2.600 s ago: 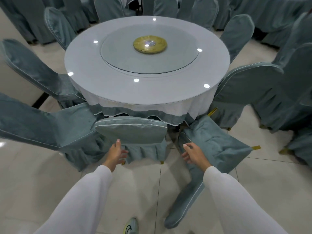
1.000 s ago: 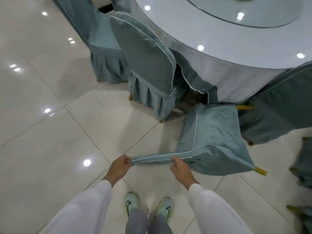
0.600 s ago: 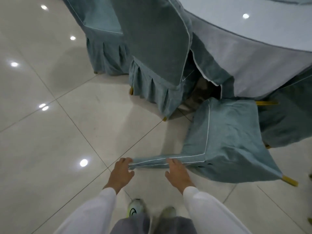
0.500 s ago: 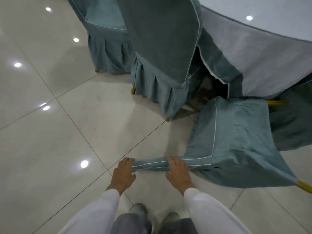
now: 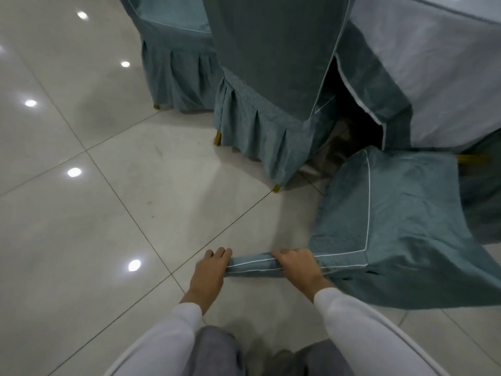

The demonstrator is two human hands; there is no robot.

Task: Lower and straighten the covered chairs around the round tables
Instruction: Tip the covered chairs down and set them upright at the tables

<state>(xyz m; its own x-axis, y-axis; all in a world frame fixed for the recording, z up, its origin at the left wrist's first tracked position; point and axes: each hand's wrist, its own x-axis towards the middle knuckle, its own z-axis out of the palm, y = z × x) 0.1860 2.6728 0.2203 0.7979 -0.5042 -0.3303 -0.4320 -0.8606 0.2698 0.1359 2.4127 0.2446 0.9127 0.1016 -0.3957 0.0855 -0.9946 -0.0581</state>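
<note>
While both hands, left hand [image 5: 210, 270], right hand [image 5: 296, 265], grip tipped chair [image 5: 393, 226] top edge, bare floor [image 5: 81, 240] leftward.

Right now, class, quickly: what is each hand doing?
Left hand: fingers curled round the end of the tipped chair's backrest, gripping it.
Right hand: fingers curled over the same backrest's top edge, gripping it.

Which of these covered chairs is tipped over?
The chair gripped by both hands, right and left; its backrest is near the floor, while the others stand upright.
</note>
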